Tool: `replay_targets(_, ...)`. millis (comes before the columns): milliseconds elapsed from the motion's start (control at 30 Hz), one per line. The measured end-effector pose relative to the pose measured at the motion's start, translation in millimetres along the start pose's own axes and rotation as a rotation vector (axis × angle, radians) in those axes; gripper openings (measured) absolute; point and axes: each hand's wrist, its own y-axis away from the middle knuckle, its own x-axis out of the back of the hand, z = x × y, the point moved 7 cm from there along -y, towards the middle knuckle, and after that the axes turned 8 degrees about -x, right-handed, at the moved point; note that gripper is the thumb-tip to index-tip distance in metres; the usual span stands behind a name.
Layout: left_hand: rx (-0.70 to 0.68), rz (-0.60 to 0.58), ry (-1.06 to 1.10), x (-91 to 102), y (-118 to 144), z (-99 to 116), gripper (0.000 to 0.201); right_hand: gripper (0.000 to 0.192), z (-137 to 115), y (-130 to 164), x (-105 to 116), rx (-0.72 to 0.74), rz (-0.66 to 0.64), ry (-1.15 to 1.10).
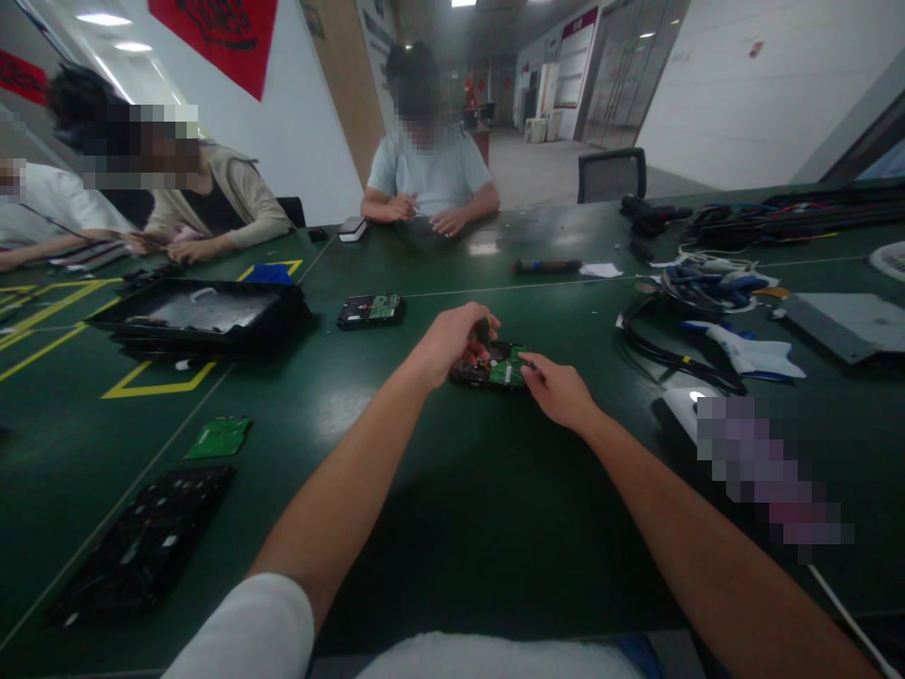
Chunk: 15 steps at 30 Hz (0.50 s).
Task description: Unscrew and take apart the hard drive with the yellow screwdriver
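mid-table on the green table (438, 528): hard drive (495, 366), board side up, green circuit board (510, 370) showing. left hand (452, 341) curled over the drive's far-left end, fingers bunched round a small dark tool (482, 328), prob a screwdriver, tip down on the drive; can't tell exactly where the tip sits. right hand (562, 391) at the drive's right edge, thumb and forefinger pinched toward the board's corner, other fingers folded under; bracing or picking at the board, too blurred to say which.

step in hand, by the look: working the board's fasteners loose w/ the drive lying flat. next move prob calls for keeping the tool upright and the drive pinned so it doesn't skate on the smooth top, plus a light grip on anything tiny coming free.

room: near side toward the body bare, plenty of space for both forearms. right: black cable (647, 344) and a white and blue item (749, 354) near but apart from the drive; cable pile (707, 283) further back. left: second hard drive (370, 309) well apart, black tray (202, 316) beyond it, loose green board (219, 437) and a black panel (141, 547) near the left table edge. far side: three other people seated, their hands on their own work, well clear. near table edge just under the elbows.
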Motion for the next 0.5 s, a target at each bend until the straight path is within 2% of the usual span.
replay_targets(167, -0.026, 0.059, -0.093, 5.0, -1.6, 2.9, 0.029, 0.047, 1.2, -0.3, -0.7, -0.001, 0.003, 0.001)
replay_targets(300, -0.102, 0.04, -0.163, 5.0, 0.8, 12.6, 0.029, 0.048, 1.5, 0.2, -0.9, -0.006, -0.01, -0.011)
replay_targets(400, -0.102, -0.032, -0.082, -1.1, 2.5, 12.2, 0.03, 0.047, 0.7, 1.1, 0.4, -0.006, -0.01, -0.015)
replay_targets(500, -0.039, -0.068, 0.1, -8.0, 2.7, 3.8, 0.03, 0.046, 0.1, 1.0, 0.7, 0.004, -0.005, -0.009)
